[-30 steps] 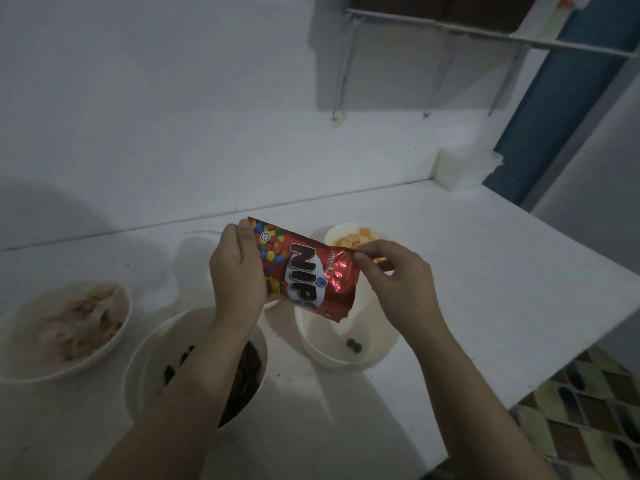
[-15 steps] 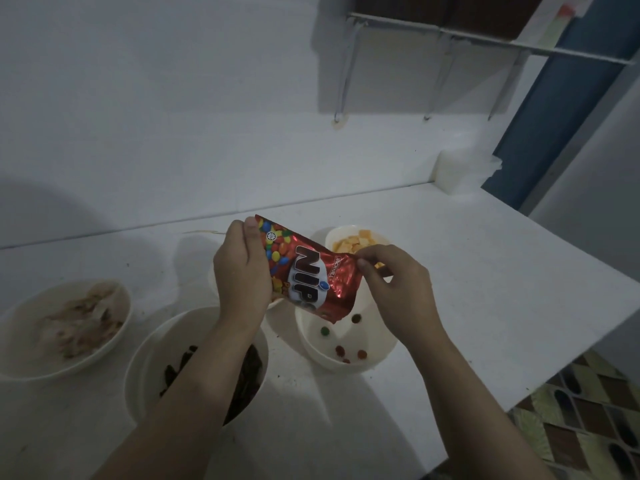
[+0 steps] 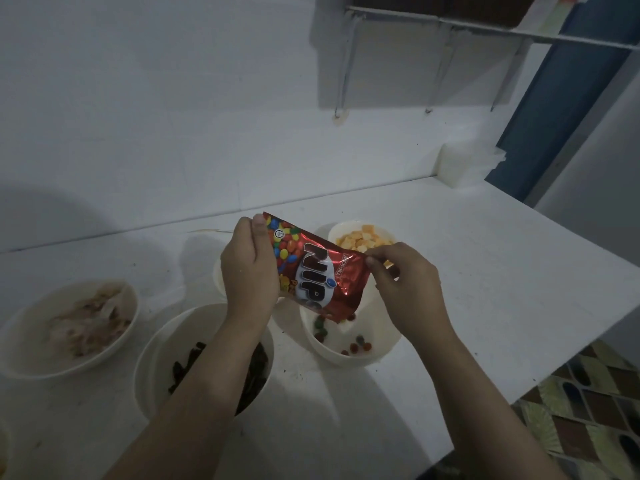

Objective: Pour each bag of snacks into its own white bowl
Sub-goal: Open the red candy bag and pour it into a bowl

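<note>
Foil candy bag (image 3: pixel 313 271) looks light, crinkly and slick. My left hand (image 3: pixel 251 271) grips its sealed end, my right hand (image 3: pixel 403 284) pinches the upper corner, mouth tipped over the white bowl (image 3: pixel 388 344).

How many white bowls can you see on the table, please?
5: chips bowl at far left, dark-snack bowl in front, candy bowl under the bag, cubes bowl behind, one mostly hidden behind the left hand.

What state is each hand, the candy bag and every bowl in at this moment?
left hand: grips bag's upper end
right hand: pinches bag's edge
candy bag: open, tilted mouth-down over bowl
candy bowl: a few candies inside
cube snack bowl: filled
dark snack bowl: filled
pale snack bowl: filled
</note>
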`<state>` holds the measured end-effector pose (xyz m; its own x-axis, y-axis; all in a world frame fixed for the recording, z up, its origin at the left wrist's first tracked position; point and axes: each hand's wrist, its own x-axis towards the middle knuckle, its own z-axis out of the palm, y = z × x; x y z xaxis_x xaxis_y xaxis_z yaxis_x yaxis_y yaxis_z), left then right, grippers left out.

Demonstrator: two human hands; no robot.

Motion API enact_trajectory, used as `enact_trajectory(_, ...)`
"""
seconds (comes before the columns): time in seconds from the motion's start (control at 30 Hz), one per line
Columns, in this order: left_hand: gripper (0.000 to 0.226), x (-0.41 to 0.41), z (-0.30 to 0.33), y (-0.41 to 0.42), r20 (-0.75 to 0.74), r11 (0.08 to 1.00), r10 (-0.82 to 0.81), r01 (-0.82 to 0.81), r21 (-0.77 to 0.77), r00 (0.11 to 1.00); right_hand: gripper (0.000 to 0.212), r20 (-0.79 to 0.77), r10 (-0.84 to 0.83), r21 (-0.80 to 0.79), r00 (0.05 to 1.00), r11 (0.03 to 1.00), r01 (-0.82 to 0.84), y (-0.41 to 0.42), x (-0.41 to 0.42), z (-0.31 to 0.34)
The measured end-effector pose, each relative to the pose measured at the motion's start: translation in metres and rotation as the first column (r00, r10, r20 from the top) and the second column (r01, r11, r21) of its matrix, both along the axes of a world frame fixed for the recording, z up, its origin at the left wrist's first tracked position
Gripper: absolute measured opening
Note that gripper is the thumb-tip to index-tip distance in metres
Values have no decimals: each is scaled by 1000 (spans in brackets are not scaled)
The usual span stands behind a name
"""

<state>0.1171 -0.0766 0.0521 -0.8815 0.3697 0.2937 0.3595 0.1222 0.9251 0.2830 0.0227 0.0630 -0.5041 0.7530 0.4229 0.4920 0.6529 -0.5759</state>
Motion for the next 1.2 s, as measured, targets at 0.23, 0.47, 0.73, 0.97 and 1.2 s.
enact_trajectory(0.23,48,3,4,-1,-6,1000,-4,4,1,1000,12,-15,3,8,1000,1000,-3,-1,1,0)
enact_trajectory(0.47,44,3,4,0,-24,1000,-8,8,-12,1000,11,-19,0,-2,1000,1000,0,-1,4,-1)
enact_trajectory(0.73,56,5,4,-2,-29,1000,-23,23,-14,999,10,-3,-20,-15,1000,1000,20,-1,3,-5)
enact_trajectory(0.97,50,5,4,0,-24,999,-39,38,-11,999,11,-45,-38,-3,998,999,38,-1,4,-9)
enact_trajectory(1.2,46,6,3,0,-21,999,-30,30,-26,999,10,-39,-40,-22,998,999,39,-3,4,-9)
